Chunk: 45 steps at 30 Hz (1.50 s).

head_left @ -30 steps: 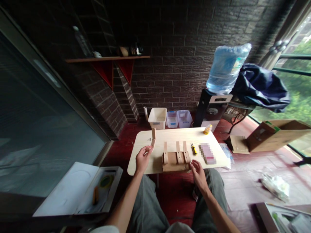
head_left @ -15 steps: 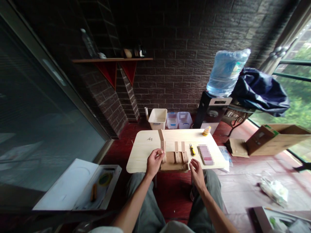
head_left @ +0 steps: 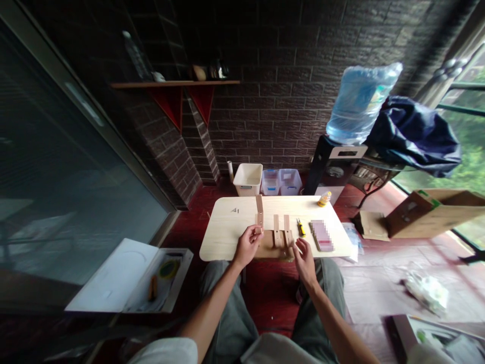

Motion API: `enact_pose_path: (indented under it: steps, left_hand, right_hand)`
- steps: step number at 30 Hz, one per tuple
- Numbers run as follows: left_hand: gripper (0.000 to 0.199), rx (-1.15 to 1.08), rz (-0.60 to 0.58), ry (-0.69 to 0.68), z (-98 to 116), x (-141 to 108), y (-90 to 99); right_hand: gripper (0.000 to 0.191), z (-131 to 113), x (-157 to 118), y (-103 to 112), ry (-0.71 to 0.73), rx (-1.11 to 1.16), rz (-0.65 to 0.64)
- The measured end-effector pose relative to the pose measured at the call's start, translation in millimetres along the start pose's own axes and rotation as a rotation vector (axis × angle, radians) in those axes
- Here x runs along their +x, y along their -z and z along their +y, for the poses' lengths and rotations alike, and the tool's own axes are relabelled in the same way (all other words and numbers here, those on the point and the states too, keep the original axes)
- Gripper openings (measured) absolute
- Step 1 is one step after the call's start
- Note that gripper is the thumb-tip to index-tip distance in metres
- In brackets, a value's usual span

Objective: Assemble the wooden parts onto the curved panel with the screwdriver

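Observation:
My left hand point(head_left: 249, 246) is closed in a pinch around the lower end of a brown wooden strip with small holes point(head_left: 259, 206). The strip points away from me over the tabletop. Below it lies a brown board point(head_left: 267, 248) along the table's near edge, partly covered by my fingers. Two shorter wooden strips point(head_left: 276, 233) stand side by side on the board's right part. Close to their right side, my right hand point(head_left: 305, 258) hovers with loosely curled fingers apart, and I see nothing held in it.
On the pale table point(head_left: 220, 232) lie a yellow-and-black screwdriver point(head_left: 300, 227) and a blurred-out pinkish flat object point(head_left: 322, 236). A small yellow-capped container point(head_left: 324, 199) stands at the far right corner. Plastic bins point(head_left: 248, 179) sit behind the table; an open white case point(head_left: 162, 280) is at left.
My left hand and the long strip have shifted right, and the strip now points straighter away from me. My right hand has come slightly nearer the short strips. The whole view has tilted a little.

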<state>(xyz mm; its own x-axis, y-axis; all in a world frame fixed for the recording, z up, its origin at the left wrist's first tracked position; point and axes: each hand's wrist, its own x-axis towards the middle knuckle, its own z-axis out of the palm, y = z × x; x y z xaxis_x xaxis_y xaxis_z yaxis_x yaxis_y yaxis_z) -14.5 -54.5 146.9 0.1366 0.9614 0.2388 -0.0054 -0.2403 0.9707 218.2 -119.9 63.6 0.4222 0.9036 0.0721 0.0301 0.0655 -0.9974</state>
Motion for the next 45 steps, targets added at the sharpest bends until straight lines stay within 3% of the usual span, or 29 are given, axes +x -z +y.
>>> enact_pose_path:
  steps: [6, 15, 23, 28, 33, 45]
  left_hand:
    - [0.030, 0.021, -0.026, -0.009, 4, 1, 4.1]
    - [0.031, 0.062, -0.046, 0.011, -3, 0, 7.8]
    - [0.027, 0.301, -0.081, -0.065, -7, 7, 3.9]
    - [0.021, 0.421, -0.177, -0.070, -6, 10, -0.6]
    - [0.019, 0.505, -0.264, -0.026, -17, 10, 4.7]
    - [0.028, 0.498, -0.235, -0.027, -37, 15, 4.2]
  right_hand:
    - [0.059, 1, 0, -7, 0.039, -0.012, 0.056]
    - [0.060, 12, -4, 1, 0.000, -0.012, 0.093]
    - [0.061, 18, -3, -3, -0.014, -0.013, 0.071]
    - [0.061, 20, -5, -7, -0.038, -0.004, 0.035]
    - [0.061, 24, -10, -8, -0.038, 0.022, 0.024]
    - [0.064, 23, -13, -7, -0.030, 0.017, 0.022]
